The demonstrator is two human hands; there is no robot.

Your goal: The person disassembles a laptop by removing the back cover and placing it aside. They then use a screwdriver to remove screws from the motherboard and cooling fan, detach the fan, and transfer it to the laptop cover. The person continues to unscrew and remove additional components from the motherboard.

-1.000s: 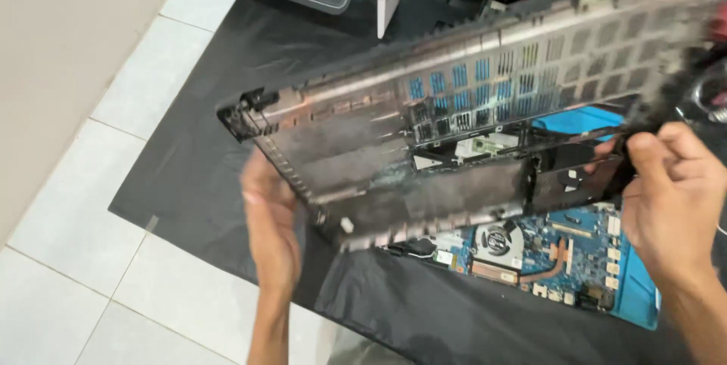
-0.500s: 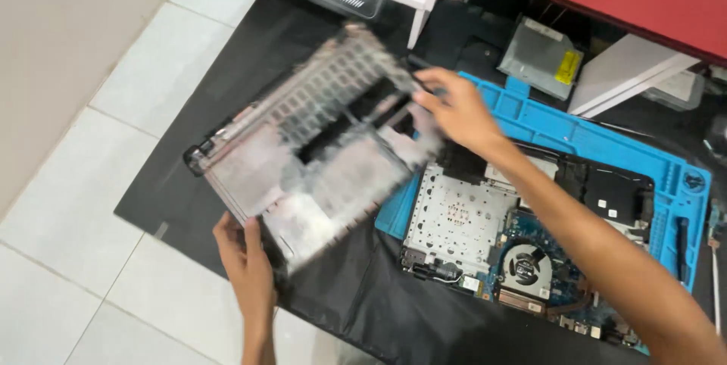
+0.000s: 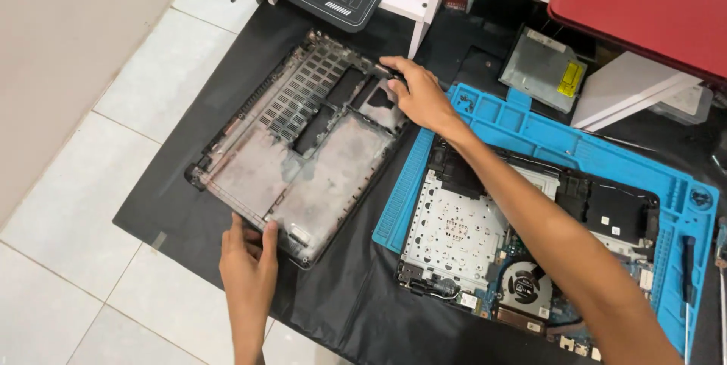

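Grey plastic and dusty, a laptop bottom cover [image 3: 303, 149] is lying inner side up on a black mat [image 3: 189, 213] spread over a pale tiled floor [image 3: 68, 206]. A person is gripping it at two opposite edges: the left hand [image 3: 248, 255] is pinching the near edge between thumb and fingers, while the right hand [image 3: 420, 96] is closing over the far corner, its arm reaching across the work area. Just beside the cover, a blue silicone work mat [image 3: 575, 145] is carrying the opened laptop chassis [image 3: 515, 251], its metal shield, circuit board and cooling fan [image 3: 522, 289] showing. A silver optical drive [image 3: 541, 70] is sitting beyond the blue mat, near a red laptop lid [image 3: 644, 1].
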